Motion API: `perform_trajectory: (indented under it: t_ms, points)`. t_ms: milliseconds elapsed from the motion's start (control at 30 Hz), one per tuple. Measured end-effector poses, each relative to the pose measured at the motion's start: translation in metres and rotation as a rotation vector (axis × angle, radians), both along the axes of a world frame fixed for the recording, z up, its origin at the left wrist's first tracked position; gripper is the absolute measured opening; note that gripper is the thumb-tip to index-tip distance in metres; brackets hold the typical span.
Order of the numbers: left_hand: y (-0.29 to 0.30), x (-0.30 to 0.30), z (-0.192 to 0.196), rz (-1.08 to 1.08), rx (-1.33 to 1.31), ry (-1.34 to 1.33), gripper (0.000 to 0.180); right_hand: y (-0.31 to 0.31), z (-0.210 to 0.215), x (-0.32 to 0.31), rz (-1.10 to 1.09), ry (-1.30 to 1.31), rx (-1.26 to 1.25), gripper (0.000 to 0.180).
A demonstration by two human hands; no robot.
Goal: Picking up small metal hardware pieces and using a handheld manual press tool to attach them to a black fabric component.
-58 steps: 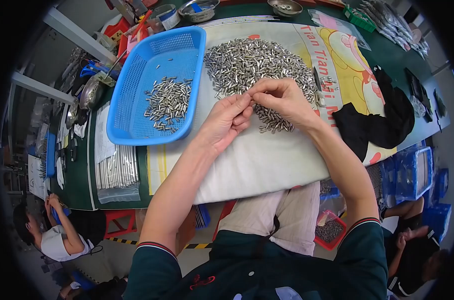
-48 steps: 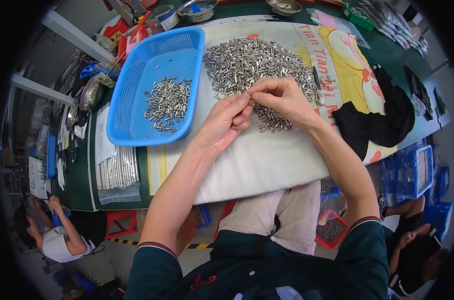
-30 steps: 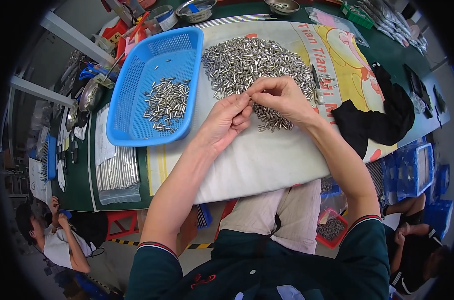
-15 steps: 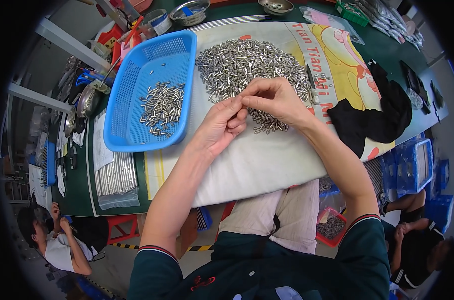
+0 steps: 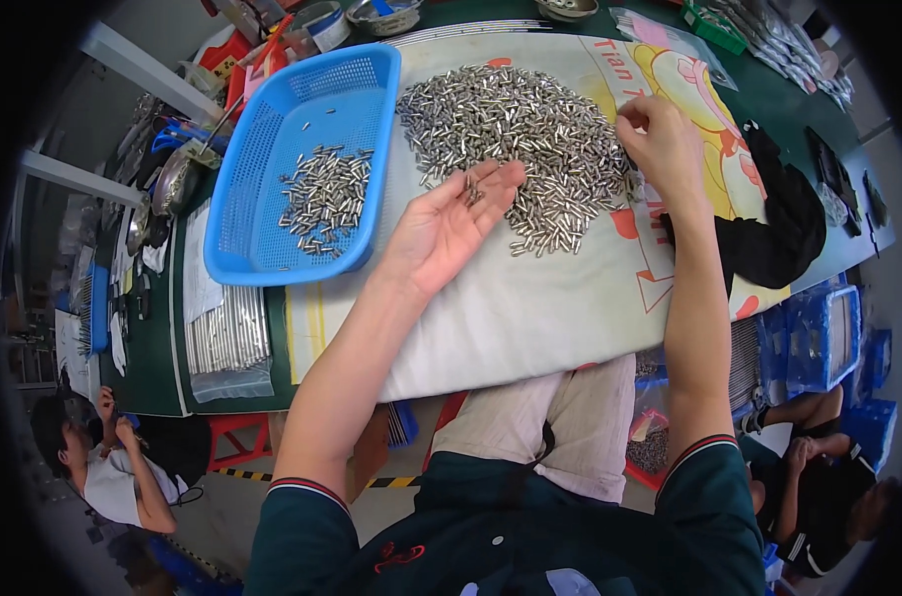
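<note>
My left hand [image 5: 431,238] is palm up with its fingers loosely curled, and a few small metal pins [image 5: 473,192] lie in it. It hovers at the near left edge of a large pile of shiny metal pins [image 5: 506,114] on a cloth. My right hand [image 5: 665,149] is at the pile's right edge, thumb and fingertips bent together in a pinch; whatever is between them is too small to make out. To the left, a blue perforated plastic basket [image 5: 257,149] holds a smaller heap of such pins [image 5: 327,204].
The printed cloth [image 5: 471,333] covers the green table. A black cloth [image 5: 769,219] lies at right. Bagged metal rods [image 5: 227,338] lie below the basket; metal bowls [image 5: 386,18] stand at the back. Two other people [image 5: 118,467] sit left and right.
My hands, together over the pile's near edge before, have parted. The right has moved right and away to the pile's edge; the left has turned its palm up, showing the pins.
</note>
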State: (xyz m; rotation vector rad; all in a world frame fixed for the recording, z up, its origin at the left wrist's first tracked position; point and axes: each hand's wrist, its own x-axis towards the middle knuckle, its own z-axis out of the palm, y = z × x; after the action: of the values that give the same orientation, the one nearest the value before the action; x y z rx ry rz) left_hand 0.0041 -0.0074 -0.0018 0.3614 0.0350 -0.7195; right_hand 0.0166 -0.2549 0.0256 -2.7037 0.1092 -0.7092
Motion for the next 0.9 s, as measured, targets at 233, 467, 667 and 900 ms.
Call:
perform_trajectory:
  t_ms: [233,467,667,900]
  points:
    - [0.005,-0.001,-0.002,0.004,0.012,-0.030,0.032,0.080,-0.010,-0.012,0.595,-0.521,0.145,0.009]
    - [0.003,-0.003,0.000,0.016,0.033,-0.063,0.030,0.098,-0.018,-0.026,0.701,-0.424,0.146,0.011]
    - [0.007,0.002,-0.010,-0.051,-0.099,-0.116,0.031,0.106,-0.019,-0.030,0.691,-0.422,0.102,0.010]
    - [0.003,-0.003,-0.004,-0.037,-0.058,-0.099,0.030,0.109,-0.021,-0.030,0.714,-0.476,0.032,0.009]
